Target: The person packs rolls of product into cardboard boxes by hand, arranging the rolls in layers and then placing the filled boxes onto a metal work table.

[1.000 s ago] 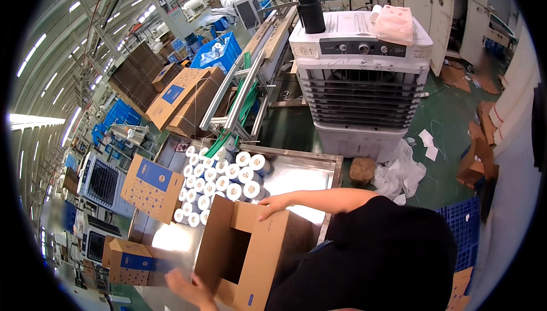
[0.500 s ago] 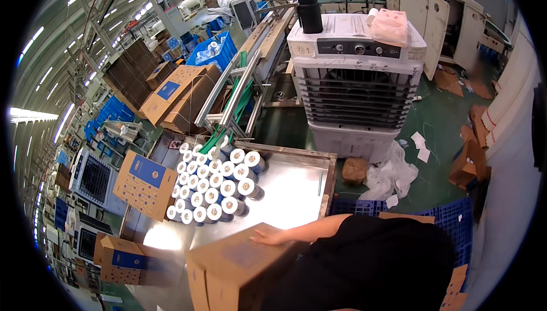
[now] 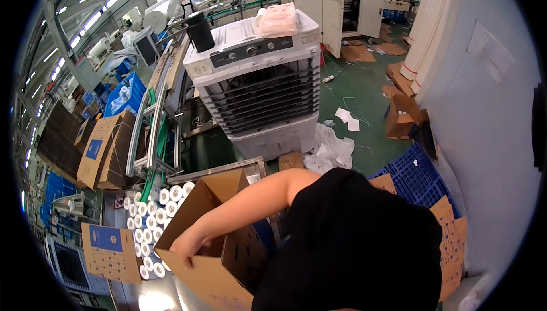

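A brown cardboard box [image 3: 208, 281] stands in front of me, its open top facing up and its inside partly visible. My right hand [image 3: 189, 247] is closed over the box's near left wall, with some fingers hidden inside. The bare forearm reaches across the opening from a black sleeve. My left hand is not in view. Just left of the box, several white-ended rolls [image 3: 151, 222] with blue on their sides stand grouped on a shiny metal table [image 3: 154, 301]. The box covers part of the group.
A flattened carton piece [image 3: 112, 259] with a blue panel leans left of the rolls. Beyond the table stand a white air cooler [image 3: 273, 97] and a conveyor frame [image 3: 154, 134]. Plastic sheeting [image 3: 333, 150] and a blue pallet [image 3: 413, 177] lie at right. Another person [image 3: 187, 6] stands far back.
The box has turned so its opening shows. My right hand has moved from lying on its surface to gripping its wall. The view has swung right.
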Demonstrator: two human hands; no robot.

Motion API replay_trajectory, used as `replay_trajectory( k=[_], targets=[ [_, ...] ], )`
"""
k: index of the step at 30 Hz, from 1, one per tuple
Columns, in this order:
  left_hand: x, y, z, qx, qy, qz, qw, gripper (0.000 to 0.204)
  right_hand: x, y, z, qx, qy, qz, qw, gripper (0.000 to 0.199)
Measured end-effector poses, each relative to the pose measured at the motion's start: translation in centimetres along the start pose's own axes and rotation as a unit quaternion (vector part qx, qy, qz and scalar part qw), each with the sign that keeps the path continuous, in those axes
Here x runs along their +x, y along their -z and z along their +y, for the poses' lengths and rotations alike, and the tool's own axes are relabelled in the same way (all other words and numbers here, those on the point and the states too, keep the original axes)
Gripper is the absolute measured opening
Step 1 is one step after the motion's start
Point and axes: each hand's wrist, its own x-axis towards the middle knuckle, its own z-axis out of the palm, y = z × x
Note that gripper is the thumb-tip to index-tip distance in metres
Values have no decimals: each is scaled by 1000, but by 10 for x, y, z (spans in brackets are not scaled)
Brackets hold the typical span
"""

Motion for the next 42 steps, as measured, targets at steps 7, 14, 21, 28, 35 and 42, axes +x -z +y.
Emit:
replay_trajectory(
  k=[7,14,21,28,35,42],
  targets=[
    [15,-5,-28,-103,105,-97,984,65,42,-16,88,-214,-58,106,969,21],
    [8,-2,-71,-246,272,-154,917,66,65,-67,131,-48,-294,-48,953,17],
    [5,-9,-89,-316,339,-195,864,66,1,111,81,-600,-169,432,652,70],
    [-4,-3,-107,-353,385,-195,830,67,-109,214,140,-86,-152,303,937,46],
    [-5,-13,-113,-368,401,-227,808,68,-110,209,210,-582,-137,430,676,46],
    [-47,-6,-149,-386,441,-221,780,69,-75,168,203,-454,-265,273,806,37]
  ],
)
